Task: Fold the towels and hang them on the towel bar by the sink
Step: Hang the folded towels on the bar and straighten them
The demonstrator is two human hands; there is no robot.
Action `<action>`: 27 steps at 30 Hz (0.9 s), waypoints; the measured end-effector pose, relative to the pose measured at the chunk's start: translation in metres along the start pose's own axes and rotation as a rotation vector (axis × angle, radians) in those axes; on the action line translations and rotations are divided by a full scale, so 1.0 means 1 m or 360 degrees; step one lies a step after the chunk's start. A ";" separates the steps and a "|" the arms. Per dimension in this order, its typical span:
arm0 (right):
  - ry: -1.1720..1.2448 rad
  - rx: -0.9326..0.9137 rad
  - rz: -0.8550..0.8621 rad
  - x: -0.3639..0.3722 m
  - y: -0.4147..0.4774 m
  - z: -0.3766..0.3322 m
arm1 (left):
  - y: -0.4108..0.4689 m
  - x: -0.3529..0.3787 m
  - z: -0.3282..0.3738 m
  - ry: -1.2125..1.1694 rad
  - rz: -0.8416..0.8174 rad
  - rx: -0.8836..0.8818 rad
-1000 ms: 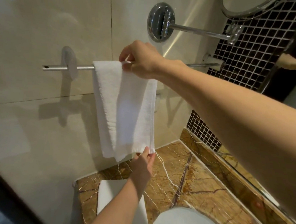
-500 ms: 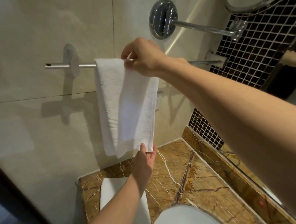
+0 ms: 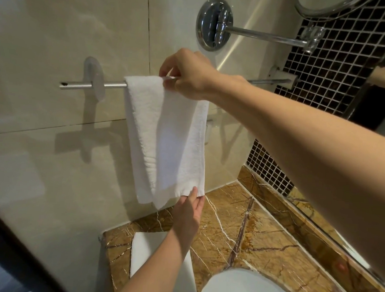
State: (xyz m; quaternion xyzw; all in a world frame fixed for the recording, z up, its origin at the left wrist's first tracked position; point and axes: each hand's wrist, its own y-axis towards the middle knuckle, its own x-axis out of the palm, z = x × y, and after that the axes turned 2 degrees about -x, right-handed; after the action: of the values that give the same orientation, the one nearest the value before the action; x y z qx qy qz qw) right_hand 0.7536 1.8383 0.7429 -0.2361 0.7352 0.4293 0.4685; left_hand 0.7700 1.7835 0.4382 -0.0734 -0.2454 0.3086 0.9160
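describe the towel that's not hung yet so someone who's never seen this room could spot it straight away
Start at the brown veined marble counter under the towel bar. At its left end, beside the white basin, lies a flat folded towel, partly hidden by the left forearm. Unlike the hanging towel, it lies flat.

Over the last second the left hand [image 3: 188,210] has shifted along the bottom hem of the towel [image 3: 165,139] toward its right corner, where thumb and fingers now pinch the edge. The lower hem hangs a little straighter. The right hand [image 3: 189,74] has barely moved on the towel bar [image 3: 114,85].
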 end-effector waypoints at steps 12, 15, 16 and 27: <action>0.0005 0.0015 -0.0001 0.001 -0.001 0.000 | -0.011 0.005 -0.004 -0.0130 0.0002 -0.0274; -0.0003 0.0012 -0.0011 0.000 -0.001 -0.001 | -0.008 0.006 -0.001 -0.0373 -0.0057 -0.0300; -0.0002 0.0013 -0.0011 0.000 -0.001 -0.001 | -0.006 0.007 0.001 -0.0465 -0.0060 -0.0323; -0.0011 0.0007 -0.0009 -0.001 -0.002 -0.002 | 0.006 0.003 0.003 -0.0564 0.0021 -0.0339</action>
State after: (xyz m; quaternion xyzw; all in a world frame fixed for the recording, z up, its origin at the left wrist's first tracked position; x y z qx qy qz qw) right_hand 0.7544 1.8356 0.7435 -0.2359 0.7338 0.4272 0.4727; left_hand 0.7677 1.7897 0.4402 -0.1161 -0.4336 0.2950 0.8435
